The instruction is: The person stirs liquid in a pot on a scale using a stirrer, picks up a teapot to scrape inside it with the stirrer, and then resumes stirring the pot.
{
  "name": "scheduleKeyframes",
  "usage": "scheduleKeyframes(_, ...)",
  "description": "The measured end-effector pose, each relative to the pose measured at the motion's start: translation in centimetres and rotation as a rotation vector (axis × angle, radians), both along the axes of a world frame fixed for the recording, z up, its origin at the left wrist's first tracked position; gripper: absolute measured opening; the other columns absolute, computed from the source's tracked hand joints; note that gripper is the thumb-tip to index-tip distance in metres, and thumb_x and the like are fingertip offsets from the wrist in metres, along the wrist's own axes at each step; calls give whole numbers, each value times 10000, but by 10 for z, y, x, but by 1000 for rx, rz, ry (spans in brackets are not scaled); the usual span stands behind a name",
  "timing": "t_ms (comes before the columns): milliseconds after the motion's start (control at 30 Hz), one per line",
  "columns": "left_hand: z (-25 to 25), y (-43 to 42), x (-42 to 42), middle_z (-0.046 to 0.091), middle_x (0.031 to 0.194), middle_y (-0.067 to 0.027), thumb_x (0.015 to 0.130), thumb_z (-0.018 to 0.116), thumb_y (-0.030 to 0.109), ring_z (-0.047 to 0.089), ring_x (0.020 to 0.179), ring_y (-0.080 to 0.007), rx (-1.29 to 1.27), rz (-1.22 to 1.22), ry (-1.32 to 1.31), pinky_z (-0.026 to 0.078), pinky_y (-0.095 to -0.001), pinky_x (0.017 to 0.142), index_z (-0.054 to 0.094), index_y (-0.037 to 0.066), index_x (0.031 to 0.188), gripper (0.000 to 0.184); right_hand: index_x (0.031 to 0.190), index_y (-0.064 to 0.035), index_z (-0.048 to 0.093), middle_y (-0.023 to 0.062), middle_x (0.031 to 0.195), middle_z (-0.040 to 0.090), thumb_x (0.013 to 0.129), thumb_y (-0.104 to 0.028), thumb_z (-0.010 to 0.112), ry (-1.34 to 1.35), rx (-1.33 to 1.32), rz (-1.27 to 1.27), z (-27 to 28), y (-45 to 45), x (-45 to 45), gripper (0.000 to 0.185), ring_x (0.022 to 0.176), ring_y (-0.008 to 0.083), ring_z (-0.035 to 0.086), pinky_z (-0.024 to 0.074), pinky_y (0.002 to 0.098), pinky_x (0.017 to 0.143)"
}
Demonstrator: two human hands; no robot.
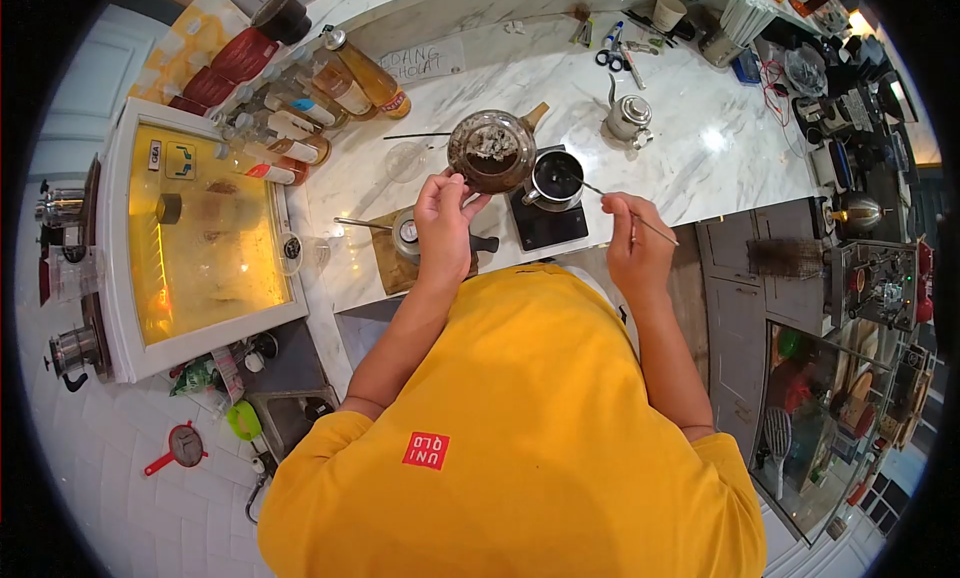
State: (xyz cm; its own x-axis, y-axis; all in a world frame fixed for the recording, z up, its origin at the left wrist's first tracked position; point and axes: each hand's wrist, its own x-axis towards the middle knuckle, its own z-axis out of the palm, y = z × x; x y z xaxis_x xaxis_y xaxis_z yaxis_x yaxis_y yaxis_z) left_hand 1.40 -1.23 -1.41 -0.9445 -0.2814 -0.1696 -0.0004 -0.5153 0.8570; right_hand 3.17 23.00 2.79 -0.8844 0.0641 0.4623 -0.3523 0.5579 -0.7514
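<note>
My left hand (447,218) is closed on the near side of a round glass teapot (492,152), which has dark and whitish contents and a wooden spout or handle toward the upper right. My right hand (640,240) pinches a thin metal stirring stick (650,228), whose far end reaches toward a metal cup (555,180) with dark contents. The cup stands on a black scale (548,228), just right of the teapot.
Behind stands a silver gooseneck kettle (629,118), with scissors (609,60) and pens beyond it. Bottles (365,73) line the left, beside a yellow-lit glass case (205,233). A moka-like pot (406,234) lies on a brown board near my left wrist.
</note>
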Motion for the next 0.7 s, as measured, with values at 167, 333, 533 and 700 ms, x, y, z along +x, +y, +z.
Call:
scheduleKeyframes(167,0,0,-1,588,925,-31,1038,549,130,658,922,-177,-21,5,-12,586,-453,921,525,72,903,149,946,13,697,123,889,717,961,-15,646,46,69,24,3,6,3,60,793,268,685,542,335,704)
scheduleKeyframes(333,-1,1,-1,591,942,-30,1037,545,123,660,932,-179,-7,-3,-6,590,-440,906,526,69,896,152,931,7,692,127,886,709,928,5,675,29,24,-2,0,0,-3,17,811,301,672,536,356,708)
scheduleKeyframes(533,1,0,0,594,984,-34,1034,541,113,664,942,-183,-16,-6,-16,586,-434,908,528,72,884,157,941,3,699,126,891,717,934,3,668,33,36,65,6,-2,4,31,818,304,676,537,356,702)
scheduleKeyframes(700,0,-3,2,589,986,-32,1030,548,110,664,942,-183,-13,-5,-5,584,-435,906,533,75,884,151,944,5,695,123,887,720,937,1,665,3,-13,-8,-3,4,4,32,821,302,679,540,358,703)
